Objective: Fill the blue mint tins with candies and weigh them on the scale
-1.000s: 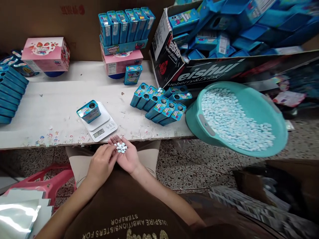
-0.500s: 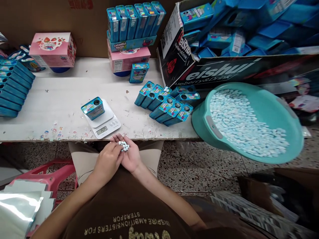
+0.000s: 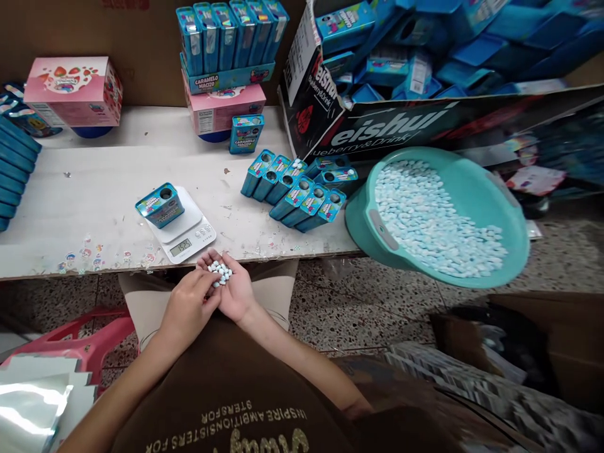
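Observation:
My right hand (image 3: 234,290) lies palm up just below the table's front edge, cupping a small pile of white-blue candy tablets (image 3: 219,272). My left hand (image 3: 189,308) is beside it, its fingertips pinching at the pile. Just beyond, a white digital scale (image 3: 185,233) stands on the table with an open blue tin (image 3: 160,205) resting on its platform. A teal basin (image 3: 491,207) full of the same tablets sits tilted at the table's right end.
Several open blue tins (image 3: 297,192) lie in a cluster between scale and basin. Pink boxes (image 3: 73,91) and a stack of blue tins (image 3: 229,38) stand at the back. A cardboard box (image 3: 330,119) holds more tins. A red stool (image 3: 89,343) is at lower left.
Both hands stay together over my lap with the tablets; the left fingers keep picking at the pile. The view has shifted slightly.

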Demonstrator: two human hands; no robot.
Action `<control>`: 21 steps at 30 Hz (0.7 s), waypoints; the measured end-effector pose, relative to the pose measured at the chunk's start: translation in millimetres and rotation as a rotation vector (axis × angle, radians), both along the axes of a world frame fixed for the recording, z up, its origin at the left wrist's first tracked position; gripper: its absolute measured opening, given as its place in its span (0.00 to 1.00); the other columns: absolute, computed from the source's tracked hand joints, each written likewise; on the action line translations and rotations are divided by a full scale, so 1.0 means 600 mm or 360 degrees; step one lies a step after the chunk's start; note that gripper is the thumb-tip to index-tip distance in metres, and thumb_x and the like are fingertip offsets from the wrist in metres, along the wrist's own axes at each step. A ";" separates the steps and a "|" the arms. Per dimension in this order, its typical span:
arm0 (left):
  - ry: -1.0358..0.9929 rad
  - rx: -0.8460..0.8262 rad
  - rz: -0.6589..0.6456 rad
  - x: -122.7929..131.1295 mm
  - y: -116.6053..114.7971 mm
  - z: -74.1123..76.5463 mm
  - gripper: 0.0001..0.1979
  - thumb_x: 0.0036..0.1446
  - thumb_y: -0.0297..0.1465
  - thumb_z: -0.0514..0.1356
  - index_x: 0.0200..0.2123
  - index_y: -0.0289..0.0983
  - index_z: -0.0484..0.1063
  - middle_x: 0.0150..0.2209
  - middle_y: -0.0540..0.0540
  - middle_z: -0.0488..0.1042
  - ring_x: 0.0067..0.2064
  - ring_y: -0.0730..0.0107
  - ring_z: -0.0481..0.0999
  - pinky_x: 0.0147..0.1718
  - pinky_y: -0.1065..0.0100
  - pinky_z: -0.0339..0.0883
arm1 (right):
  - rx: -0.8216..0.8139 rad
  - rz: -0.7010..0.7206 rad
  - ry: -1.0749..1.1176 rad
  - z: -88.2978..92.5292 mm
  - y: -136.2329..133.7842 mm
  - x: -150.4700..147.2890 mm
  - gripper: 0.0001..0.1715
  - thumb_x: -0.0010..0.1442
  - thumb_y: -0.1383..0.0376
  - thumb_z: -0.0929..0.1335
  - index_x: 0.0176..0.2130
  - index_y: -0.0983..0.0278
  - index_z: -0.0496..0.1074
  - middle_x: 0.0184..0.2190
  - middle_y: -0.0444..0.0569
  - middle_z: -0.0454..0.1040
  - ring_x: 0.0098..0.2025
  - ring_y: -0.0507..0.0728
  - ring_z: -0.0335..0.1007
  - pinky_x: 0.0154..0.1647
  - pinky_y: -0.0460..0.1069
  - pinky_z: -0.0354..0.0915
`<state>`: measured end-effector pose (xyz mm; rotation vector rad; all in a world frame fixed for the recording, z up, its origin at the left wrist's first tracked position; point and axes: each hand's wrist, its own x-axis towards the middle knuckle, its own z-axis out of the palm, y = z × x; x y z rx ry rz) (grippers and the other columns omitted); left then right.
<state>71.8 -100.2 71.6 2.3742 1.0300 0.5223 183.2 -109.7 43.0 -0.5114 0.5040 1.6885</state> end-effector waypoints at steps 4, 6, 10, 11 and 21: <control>0.0044 0.0062 -0.0095 0.004 0.001 0.000 0.08 0.57 0.27 0.55 0.40 0.38 0.71 0.35 0.45 0.72 0.39 0.67 0.72 0.40 0.64 0.69 | 0.0015 0.0013 -0.0025 0.004 -0.001 -0.002 0.19 0.65 0.63 0.56 0.34 0.67 0.72 0.30 0.47 0.76 0.35 0.50 0.74 0.44 0.46 0.69; 0.0047 0.0085 -0.0145 0.005 0.003 0.002 0.08 0.58 0.28 0.54 0.39 0.39 0.71 0.35 0.45 0.72 0.38 0.67 0.72 0.40 0.65 0.69 | 0.0010 0.0022 -0.0047 0.008 -0.002 -0.002 0.19 0.65 0.63 0.57 0.34 0.67 0.72 0.29 0.47 0.76 0.34 0.50 0.73 0.45 0.46 0.68; 0.0080 0.0092 -0.0240 0.004 0.006 0.006 0.07 0.60 0.29 0.53 0.37 0.39 0.71 0.35 0.45 0.73 0.38 0.67 0.72 0.38 0.66 0.69 | -0.0005 0.0047 -0.0048 0.011 -0.005 -0.004 0.17 0.64 0.64 0.58 0.34 0.67 0.72 0.29 0.46 0.76 0.34 0.51 0.73 0.47 0.47 0.67; 0.0106 0.0076 -0.0247 0.003 0.006 0.006 0.07 0.59 0.29 0.53 0.36 0.38 0.71 0.34 0.45 0.73 0.37 0.67 0.72 0.37 0.66 0.69 | -0.0005 0.0058 -0.0047 0.010 -0.006 -0.005 0.17 0.64 0.64 0.58 0.33 0.66 0.72 0.29 0.46 0.76 0.34 0.50 0.73 0.47 0.47 0.67; -0.0044 0.0218 -0.0114 -0.018 0.035 0.029 0.05 0.59 0.28 0.54 0.38 0.38 0.69 0.36 0.46 0.74 0.39 0.69 0.73 0.41 0.67 0.68 | -0.0088 0.0035 0.0088 0.004 0.000 0.003 0.20 0.66 0.66 0.55 0.34 0.69 0.73 0.28 0.50 0.76 0.33 0.51 0.74 0.40 0.46 0.70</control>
